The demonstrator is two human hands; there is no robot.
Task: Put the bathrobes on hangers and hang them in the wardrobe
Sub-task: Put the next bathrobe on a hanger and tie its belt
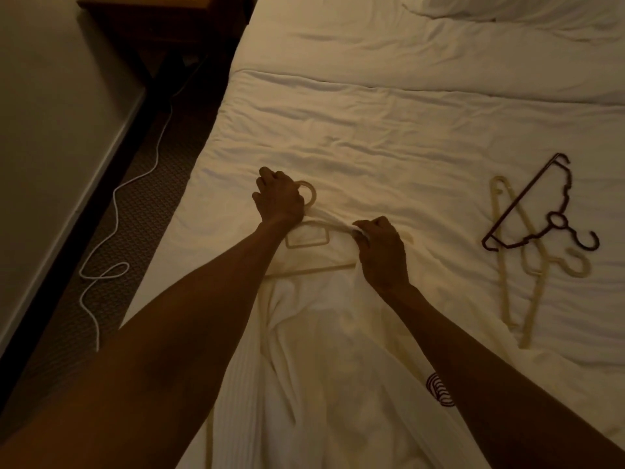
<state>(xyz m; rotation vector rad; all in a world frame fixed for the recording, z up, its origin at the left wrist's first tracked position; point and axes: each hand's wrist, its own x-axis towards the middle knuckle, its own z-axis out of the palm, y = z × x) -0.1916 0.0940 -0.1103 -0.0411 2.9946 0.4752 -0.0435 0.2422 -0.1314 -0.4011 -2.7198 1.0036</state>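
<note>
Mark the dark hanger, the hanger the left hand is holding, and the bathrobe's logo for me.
dark hanger (523,198), head view, on its straight bar.
held hanger (314,195), head view, on its hook.
bathrobe (439,389), head view, on its dark logo.
</note>
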